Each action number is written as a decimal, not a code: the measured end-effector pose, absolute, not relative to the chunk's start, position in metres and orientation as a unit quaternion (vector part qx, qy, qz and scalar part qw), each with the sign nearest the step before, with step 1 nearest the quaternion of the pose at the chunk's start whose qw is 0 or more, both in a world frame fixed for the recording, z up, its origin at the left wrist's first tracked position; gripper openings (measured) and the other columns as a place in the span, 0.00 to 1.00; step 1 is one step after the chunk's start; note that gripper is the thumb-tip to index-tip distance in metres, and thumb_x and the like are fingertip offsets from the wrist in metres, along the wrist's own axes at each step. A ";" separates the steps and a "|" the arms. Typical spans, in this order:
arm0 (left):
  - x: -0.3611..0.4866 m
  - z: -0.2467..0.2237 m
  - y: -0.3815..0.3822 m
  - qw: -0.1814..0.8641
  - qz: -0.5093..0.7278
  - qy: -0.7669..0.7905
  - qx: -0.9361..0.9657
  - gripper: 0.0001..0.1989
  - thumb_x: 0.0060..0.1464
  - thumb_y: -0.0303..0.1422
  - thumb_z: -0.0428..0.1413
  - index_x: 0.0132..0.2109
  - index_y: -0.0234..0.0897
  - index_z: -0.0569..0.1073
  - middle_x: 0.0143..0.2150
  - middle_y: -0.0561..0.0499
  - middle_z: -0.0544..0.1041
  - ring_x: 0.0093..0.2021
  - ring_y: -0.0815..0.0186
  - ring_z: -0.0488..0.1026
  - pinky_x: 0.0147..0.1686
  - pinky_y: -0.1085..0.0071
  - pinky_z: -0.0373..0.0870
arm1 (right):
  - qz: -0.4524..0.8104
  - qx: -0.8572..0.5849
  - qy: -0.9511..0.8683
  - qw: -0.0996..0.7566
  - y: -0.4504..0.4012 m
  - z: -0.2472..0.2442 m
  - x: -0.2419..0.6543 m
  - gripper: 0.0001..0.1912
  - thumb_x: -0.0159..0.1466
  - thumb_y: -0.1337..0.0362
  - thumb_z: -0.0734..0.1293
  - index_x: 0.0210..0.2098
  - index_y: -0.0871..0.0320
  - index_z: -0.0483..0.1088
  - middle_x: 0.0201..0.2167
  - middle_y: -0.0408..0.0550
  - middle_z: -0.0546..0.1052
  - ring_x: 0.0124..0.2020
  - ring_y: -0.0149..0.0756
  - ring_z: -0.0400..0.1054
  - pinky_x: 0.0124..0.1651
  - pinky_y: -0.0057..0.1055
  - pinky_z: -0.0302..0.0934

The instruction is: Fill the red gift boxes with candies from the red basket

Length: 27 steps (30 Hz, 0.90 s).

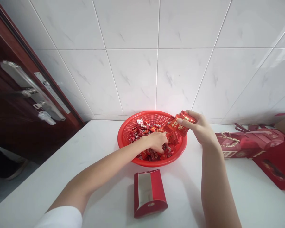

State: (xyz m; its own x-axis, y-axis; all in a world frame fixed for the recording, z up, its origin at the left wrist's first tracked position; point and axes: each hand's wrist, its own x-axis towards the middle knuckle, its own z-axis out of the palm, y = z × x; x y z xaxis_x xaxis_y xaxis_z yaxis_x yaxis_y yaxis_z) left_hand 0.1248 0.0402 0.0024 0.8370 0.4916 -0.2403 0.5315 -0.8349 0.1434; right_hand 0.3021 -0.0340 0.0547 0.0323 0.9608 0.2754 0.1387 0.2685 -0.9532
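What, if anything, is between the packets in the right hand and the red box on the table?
The basket's near rim lies between the red packets in the right hand and the red box. The left hand, among the wrapped sweets, is close to that line. Nothing else visible blocks it.

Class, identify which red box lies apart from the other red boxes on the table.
The red box directly in front of the red basket, on its near side; the other red boxes are grouped together over to the right.
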 end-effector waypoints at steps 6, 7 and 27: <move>0.107 0.011 0.047 0.174 -0.031 0.275 0.945 0.07 0.48 0.35 0.67 0.31 0.36 0.79 0.38 0.47 0.75 0.35 0.61 0.73 0.31 0.68 0.65 | 0.386 -0.465 -0.582 0.545 -0.035 0.056 0.304 0.18 0.55 0.51 0.78 0.31 0.56 0.72 0.25 0.42 0.71 0.28 0.33 0.63 0.31 0.30 0.57; 0.101 0.013 0.047 0.186 -0.006 0.282 0.941 0.09 0.52 0.37 0.65 0.31 0.36 0.79 0.37 0.48 0.75 0.34 0.62 0.73 0.31 0.69 0.65 | 0.386 -0.463 -0.582 0.545 -0.035 0.056 0.304 0.18 0.55 0.51 0.78 0.31 0.57 0.72 0.26 0.42 0.71 0.28 0.34 0.63 0.31 0.30 0.57; 0.047 0.053 -0.046 0.479 0.449 0.323 0.682 0.17 0.61 0.45 0.60 0.31 0.36 0.75 0.30 0.53 0.73 0.33 0.65 0.71 0.37 0.69 0.70 | 0.506 -0.365 -0.650 0.435 -0.070 0.082 0.268 0.19 0.54 0.60 0.80 0.42 0.57 0.77 0.30 0.43 0.79 0.30 0.34 0.72 0.32 0.29 0.65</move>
State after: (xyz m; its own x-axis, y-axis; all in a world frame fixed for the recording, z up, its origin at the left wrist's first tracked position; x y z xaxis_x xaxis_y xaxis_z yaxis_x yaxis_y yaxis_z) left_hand 0.0469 -0.0460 0.0534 0.3889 0.8704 0.3020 0.0107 -0.3321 0.9432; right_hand 0.2680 -0.0697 0.0817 -0.3552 0.9140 0.1960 0.0343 0.2223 -0.9744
